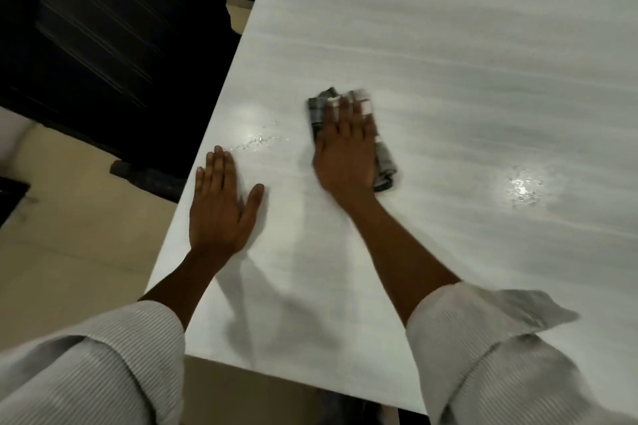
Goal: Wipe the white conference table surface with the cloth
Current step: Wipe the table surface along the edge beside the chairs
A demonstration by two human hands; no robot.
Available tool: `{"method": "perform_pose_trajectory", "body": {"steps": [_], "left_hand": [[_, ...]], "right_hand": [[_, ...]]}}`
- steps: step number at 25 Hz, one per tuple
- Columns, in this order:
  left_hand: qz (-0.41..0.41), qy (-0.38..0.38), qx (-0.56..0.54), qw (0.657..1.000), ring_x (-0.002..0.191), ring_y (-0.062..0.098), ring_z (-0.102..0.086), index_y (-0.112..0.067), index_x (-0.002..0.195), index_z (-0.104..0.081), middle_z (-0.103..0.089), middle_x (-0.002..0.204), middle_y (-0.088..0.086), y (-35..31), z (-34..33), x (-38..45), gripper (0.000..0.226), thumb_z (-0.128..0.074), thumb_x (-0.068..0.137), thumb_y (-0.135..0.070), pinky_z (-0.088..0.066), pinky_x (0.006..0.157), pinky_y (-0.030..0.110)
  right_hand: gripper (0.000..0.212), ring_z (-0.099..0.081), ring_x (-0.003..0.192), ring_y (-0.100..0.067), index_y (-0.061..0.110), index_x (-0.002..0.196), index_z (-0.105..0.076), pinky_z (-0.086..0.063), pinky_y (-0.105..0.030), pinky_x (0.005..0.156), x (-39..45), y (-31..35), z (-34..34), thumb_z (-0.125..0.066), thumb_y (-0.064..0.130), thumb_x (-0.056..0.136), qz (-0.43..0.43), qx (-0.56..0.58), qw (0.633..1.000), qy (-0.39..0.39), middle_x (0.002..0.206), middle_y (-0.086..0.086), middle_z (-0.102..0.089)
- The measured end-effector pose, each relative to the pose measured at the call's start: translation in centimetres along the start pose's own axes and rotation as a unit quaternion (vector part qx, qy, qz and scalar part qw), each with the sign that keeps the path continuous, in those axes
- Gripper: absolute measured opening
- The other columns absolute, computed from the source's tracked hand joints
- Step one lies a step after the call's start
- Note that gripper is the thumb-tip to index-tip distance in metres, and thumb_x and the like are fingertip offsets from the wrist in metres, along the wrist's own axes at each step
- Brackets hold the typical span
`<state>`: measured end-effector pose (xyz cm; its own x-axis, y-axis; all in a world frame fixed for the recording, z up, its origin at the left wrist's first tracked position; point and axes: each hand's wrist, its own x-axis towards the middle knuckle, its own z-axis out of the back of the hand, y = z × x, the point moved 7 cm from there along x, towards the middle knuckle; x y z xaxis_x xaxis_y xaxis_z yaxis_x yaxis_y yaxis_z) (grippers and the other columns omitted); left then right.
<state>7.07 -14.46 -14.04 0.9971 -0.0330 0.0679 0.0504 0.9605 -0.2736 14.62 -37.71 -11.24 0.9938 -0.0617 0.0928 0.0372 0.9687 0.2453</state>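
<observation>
Here the right hand (345, 145) lies flat, pressing the folded cloth (383, 162) onto the worktop (448, 45); the left hand (221, 203) rests spread near the edge. Droplets (257, 141) beside it and the wet patch (523, 188) may be missed and smear.

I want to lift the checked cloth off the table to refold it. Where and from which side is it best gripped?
Probably by the bunched grey end nearest the person, sticking out beside the right hand. Pinch it from the right, where it lies uncovered; the rest of the checked cloth is pressed flat on the white table under the palm.
</observation>
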Motion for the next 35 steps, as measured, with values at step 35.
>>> {"method": "perform_pose_trajectory", "body": {"steps": [35], "left_hand": [[-0.079,0.006,-0.112,0.990,0.163,0.033,-0.020,0.004,0.165,-0.021,-0.019,0.175,0.020,5.5,-0.3,12.5,0.062,-0.023,0.113,-0.029,-0.019,0.133,0.050]], "right_hand": [[0.061,-0.016,0.166,-0.038,0.023,0.169,-0.032,-0.019,-0.058,0.133,0.6,14.5,-3.2,-0.036,0.032,0.108,-0.052,0.014,0.997,-0.059,0.177,-0.015,-0.024]]}}
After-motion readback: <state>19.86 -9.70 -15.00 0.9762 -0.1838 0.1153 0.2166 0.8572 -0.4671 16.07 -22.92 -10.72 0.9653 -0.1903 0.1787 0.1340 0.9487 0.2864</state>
